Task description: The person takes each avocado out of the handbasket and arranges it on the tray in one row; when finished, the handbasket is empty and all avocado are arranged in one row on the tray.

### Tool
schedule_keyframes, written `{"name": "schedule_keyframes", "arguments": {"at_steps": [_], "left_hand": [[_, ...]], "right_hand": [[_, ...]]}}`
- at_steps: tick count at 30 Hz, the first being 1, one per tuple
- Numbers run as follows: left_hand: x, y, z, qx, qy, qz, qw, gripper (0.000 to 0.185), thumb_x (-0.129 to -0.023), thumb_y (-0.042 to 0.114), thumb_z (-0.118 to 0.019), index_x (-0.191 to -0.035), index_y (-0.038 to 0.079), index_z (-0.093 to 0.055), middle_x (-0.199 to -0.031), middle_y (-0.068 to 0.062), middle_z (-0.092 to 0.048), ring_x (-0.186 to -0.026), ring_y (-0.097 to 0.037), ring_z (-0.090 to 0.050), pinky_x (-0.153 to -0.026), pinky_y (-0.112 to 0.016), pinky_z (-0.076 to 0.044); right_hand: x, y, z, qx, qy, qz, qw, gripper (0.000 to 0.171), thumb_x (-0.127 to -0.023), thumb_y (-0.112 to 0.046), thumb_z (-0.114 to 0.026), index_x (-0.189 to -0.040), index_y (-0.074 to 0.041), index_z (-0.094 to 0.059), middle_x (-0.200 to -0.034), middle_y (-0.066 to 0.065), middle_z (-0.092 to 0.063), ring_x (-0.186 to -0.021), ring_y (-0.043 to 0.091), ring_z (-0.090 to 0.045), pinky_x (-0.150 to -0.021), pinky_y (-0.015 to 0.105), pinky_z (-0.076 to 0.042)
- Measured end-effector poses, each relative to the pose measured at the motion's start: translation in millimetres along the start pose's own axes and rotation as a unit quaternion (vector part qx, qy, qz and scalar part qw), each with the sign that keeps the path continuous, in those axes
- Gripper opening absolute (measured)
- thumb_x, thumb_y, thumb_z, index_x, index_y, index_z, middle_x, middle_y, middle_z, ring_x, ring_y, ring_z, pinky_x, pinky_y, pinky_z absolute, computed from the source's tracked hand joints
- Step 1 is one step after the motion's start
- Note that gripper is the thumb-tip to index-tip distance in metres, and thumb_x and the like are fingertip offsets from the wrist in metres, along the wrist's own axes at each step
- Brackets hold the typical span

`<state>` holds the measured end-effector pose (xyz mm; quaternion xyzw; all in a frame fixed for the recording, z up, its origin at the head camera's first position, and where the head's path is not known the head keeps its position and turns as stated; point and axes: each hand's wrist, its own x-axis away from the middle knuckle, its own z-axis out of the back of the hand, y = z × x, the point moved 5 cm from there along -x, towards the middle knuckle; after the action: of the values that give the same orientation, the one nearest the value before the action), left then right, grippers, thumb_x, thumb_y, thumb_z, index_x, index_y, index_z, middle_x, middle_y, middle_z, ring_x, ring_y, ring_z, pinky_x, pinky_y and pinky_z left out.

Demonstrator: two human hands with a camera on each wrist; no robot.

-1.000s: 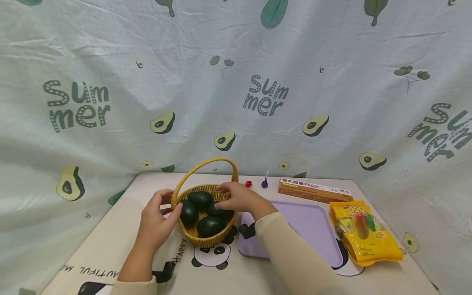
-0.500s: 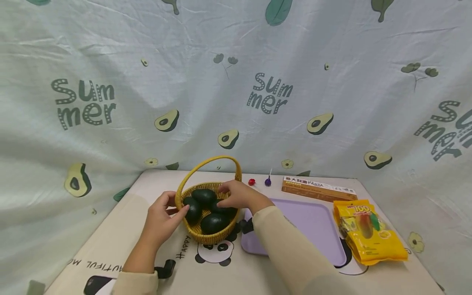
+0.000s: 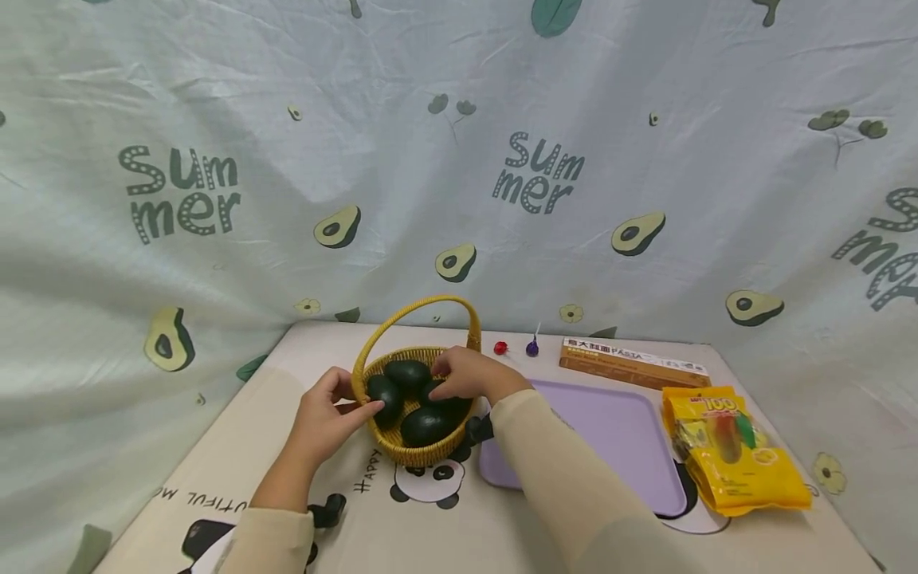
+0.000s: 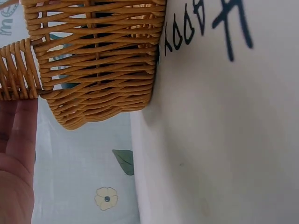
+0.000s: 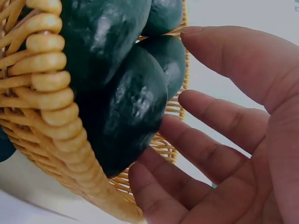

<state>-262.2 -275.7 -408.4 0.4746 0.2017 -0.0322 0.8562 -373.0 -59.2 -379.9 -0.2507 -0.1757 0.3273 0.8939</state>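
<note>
A table (image 3: 237, 446) under a panda-print mat — on it a wicker basket (image 3: 419, 450), purple tray (image 3: 610, 438), pasta box (image 3: 631, 363), yellow snack bag (image 3: 739, 462) and two lollipops (image 3: 516, 348).

Avocado-print "Summer" cloth backdrop (image 3: 459, 159) behind a panda-print table (image 3: 237, 430).
</note>
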Motion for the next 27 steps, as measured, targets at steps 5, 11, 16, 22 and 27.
{"name": "schedule_keyframes", "arguments": {"at_steps": [5, 11, 16, 22, 27], "left_hand": [[-0.9, 0.6, -0.6, 0.01, 0.001, 0.003, 0.9999, 0.044, -0.081, 0.021, -0.09, -0.104, 0.012, -0.053, -0.098, -0.005, -0.064, -0.097, -0.021, -0.067, -0.085, -0.031, -0.062], [4.9, -1.2, -1.4, -0.011, 0.007, 0.025, 0.9996, 0.042, -0.083, 0.023, -0.088, -0.101, 0.012, -0.052, -0.099, -0.004, -0.065, -0.098, -0.02, -0.065, -0.087, -0.035, -0.062], [12.2, -1.2, -2.2, -0.019, 0.002, 0.035, 0.9992, 0.041, -0.086, 0.024, -0.086, -0.1, 0.011, -0.05, -0.099, -0.004, -0.065, -0.097, -0.019, -0.063, -0.087, -0.033, -0.061], [13.1, 2.4, -2.7, -0.014, 0.006, 0.023, 0.9996, 0.039, -0.087, 0.024, -0.085, -0.1, 0.011, -0.05, -0.097, -0.005, -0.066, -0.096, -0.018, -0.063, -0.085, -0.033, -0.061], [11.9, 4.4, -3.4, -0.014, 0.007, 0.017, 0.9997, 0.039, -0.087, 0.023, -0.085, -0.1, 0.011, -0.05, -0.096, -0.005, -0.066, -0.095, -0.018, -0.062, -0.083, -0.03, -0.06]], "right_hand": [[-3.7, 0.9, 1.2, 0.004, -0.002, -0.009, 1.0, 0.046, -0.09, -0.027, -0.079, -0.131, -0.008, -0.067, -0.128, 0.007, -0.069, -0.119, 0.023, -0.064, -0.105, 0.042, -0.054], [-11.9, 2.1, -6.7, 0.023, -0.001, -0.013, 1.0, 0.046, -0.088, -0.032, -0.082, -0.126, -0.01, -0.07, -0.121, 0.004, -0.07, -0.113, 0.02, -0.064, -0.105, 0.04, -0.054], [-16.4, 1.3, -15.5, 0.023, -0.012, -0.017, 1.0, 0.042, -0.086, -0.034, -0.083, -0.12, -0.011, -0.072, -0.114, 0.001, -0.071, -0.108, 0.018, -0.064, -0.102, 0.039, -0.055], [-21.1, -0.9, -16.4, 0.045, -0.014, -0.026, 0.999, 0.04, -0.086, -0.033, -0.082, -0.119, -0.013, -0.073, -0.116, 0.001, -0.07, -0.11, 0.017, -0.063, -0.101, 0.038, -0.055], [-25.2, 2.0, -15.9, 0.047, -0.012, -0.045, 0.998, 0.039, -0.085, -0.033, -0.085, -0.116, -0.012, -0.073, -0.111, 0.001, -0.07, -0.103, 0.017, -0.064, -0.098, 0.039, -0.057]]}}
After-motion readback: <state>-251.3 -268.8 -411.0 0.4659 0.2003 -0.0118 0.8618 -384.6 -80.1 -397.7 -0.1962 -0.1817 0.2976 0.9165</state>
